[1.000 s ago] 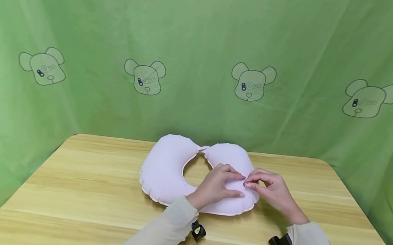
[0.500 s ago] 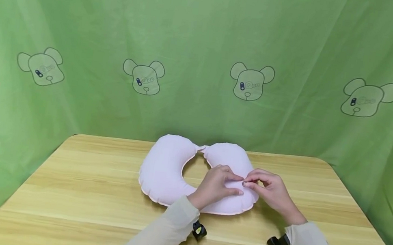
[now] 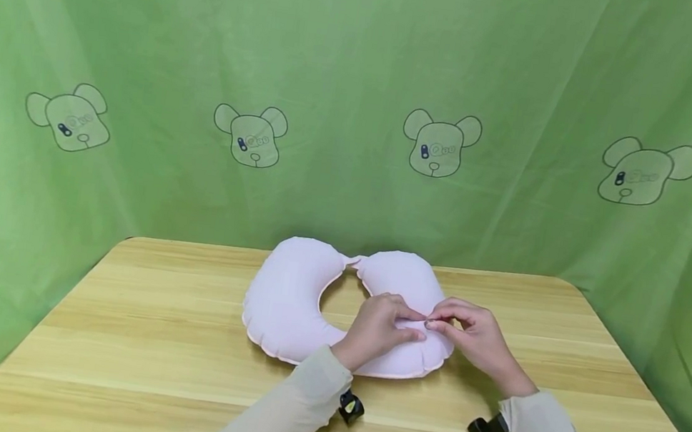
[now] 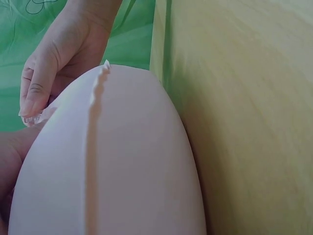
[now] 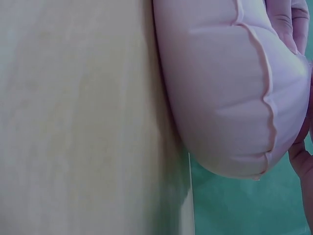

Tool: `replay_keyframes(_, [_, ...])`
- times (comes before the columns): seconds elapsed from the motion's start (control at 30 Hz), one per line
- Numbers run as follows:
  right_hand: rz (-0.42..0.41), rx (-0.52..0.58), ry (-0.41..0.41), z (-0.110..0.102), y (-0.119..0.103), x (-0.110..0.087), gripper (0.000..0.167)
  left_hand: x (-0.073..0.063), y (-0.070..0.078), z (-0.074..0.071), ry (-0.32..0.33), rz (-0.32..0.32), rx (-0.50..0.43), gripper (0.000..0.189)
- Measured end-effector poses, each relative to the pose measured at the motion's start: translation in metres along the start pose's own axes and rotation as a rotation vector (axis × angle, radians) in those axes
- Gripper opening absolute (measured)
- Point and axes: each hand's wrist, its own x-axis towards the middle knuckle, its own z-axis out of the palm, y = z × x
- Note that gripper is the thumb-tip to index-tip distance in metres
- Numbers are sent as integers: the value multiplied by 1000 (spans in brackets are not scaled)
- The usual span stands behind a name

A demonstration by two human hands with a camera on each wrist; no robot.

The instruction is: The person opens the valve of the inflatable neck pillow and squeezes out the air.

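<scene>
A pale pink inflated U-shaped neck pillow point(image 3: 291, 296) lies on the wooden table, its two ends pointing away. My left hand point(image 3: 373, 326) rests on its right arm, thumb and index finger extended and spread apart, fingertips right beside a small clear air valve point(image 4: 32, 119). My right hand point(image 3: 478, 339) pinches that valve between thumb and fingertips from the other side. In the right wrist view, left-hand fingers point(image 5: 286, 24) press the pillow surface above, while the right hand point(image 5: 302, 159) is partly cut off at the edge. The fingers mostly hide the valve.
The wooden table point(image 3: 130, 334) spreads around the pillow, and its far edge is just behind the pillow's tips. A green curtain point(image 3: 367, 46) with printed bear heads hangs behind and at both sides. Black wrist cameras point(image 3: 487, 431) sit below the sleeves.
The whole head view has shifted very slightly left. Both hands keep the same hold at the valve, and the pillow stays in place.
</scene>
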Motion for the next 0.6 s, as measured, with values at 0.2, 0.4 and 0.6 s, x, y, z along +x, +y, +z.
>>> replay_keyframes(0.2, [-9, 8, 4, 0, 1, 0, 24, 0, 1, 2, 41, -18, -20, 23])
replay_keyframes(0.4, [-5, -1, 11, 1, 3, -1, 25, 0, 0, 4, 84, -19, -15, 18])
replay_keyframes(0.6, [7, 21, 9, 1, 4, -1, 24, 1, 1, 3, 94, -23, -33, 14])
